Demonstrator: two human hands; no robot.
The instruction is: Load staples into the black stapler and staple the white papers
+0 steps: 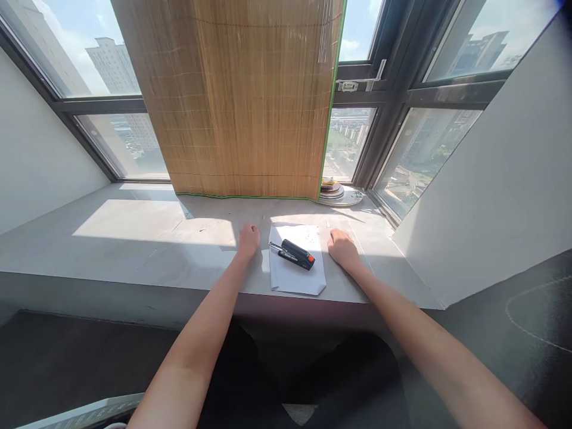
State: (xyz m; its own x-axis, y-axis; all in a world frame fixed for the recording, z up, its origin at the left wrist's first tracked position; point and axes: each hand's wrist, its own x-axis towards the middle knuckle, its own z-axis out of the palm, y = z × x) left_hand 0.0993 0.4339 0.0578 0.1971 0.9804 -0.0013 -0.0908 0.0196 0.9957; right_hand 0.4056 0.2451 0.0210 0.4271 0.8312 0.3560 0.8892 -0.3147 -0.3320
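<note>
White paper sheets (295, 282) lie on the window ledge between my two hands. On top of them rests a black stapler (298, 253) with an orange patch at one end, tilted slantwise across the page. My left hand (249, 239) sits on the ledge just left of the paper, its fingers curled into a fist. To the right of the paper, my right hand (342, 247) is also curled on the ledge. Neither hand touches the paper or the stapler, and nothing shows in either fist.
A bamboo blind (250, 107) hangs in front of the window, down to the ledge (134, 250). Stacked plates or discs (342, 198) stand at the back right corner. A white wall (487, 173) closes off the right side. My dark-clothed legs are below the ledge.
</note>
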